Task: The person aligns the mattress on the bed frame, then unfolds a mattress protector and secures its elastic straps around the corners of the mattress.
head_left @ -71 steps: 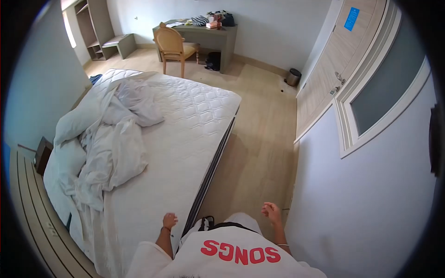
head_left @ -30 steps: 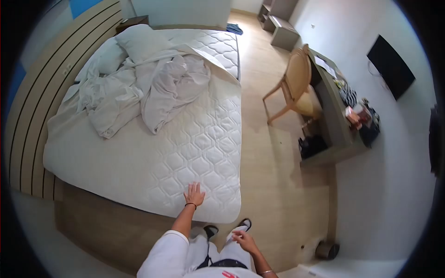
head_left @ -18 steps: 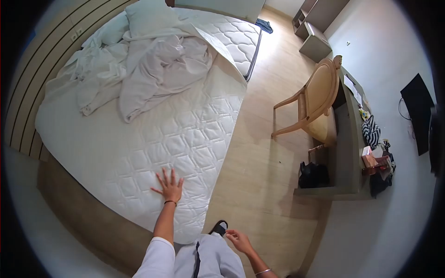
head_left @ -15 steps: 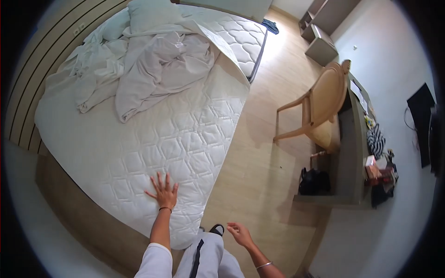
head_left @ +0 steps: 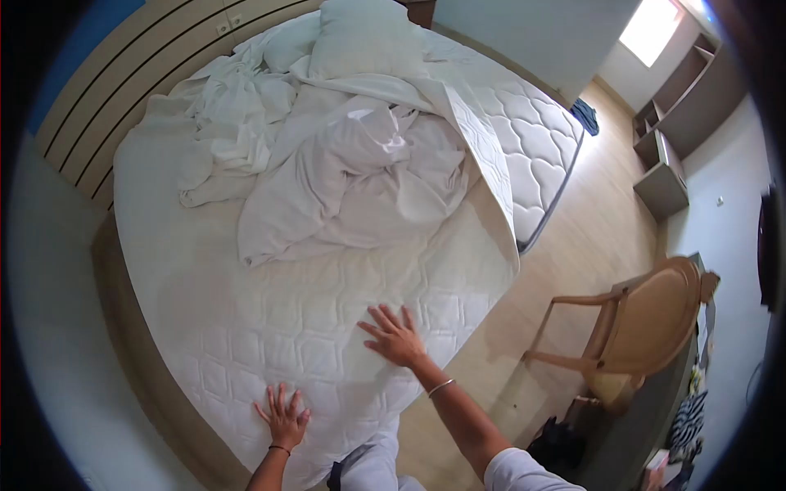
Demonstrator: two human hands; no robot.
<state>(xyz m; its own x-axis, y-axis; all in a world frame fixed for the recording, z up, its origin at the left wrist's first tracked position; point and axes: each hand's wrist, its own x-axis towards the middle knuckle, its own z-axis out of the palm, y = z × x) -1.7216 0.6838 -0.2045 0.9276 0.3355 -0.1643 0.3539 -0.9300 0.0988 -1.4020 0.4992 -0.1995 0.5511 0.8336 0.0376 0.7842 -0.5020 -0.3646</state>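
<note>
My left hand lies with fingers spread on the white quilted mattress pad, near the foot of the bed. Farther up and to the right, my right hand also rests open on the pad, its arm reaching in across the bed's side. Neither hand holds anything. Beyond them a crumpled pale sheet is heaped on the bed. The pad's far right corner is folded back, baring the mattress. More bunched white bedding lies at the left, by a pillow.
A wooden chair stands right of the bed, by a desk holding a striped cloth. A black bag sits on the floor below. Dark cloth lies near the shelves. A slatted headboard borders the left.
My right hand has moved from beside my leg onto the mattress pad. The view has shifted left and closer to the bed. My left hand stays flat on the pad.
</note>
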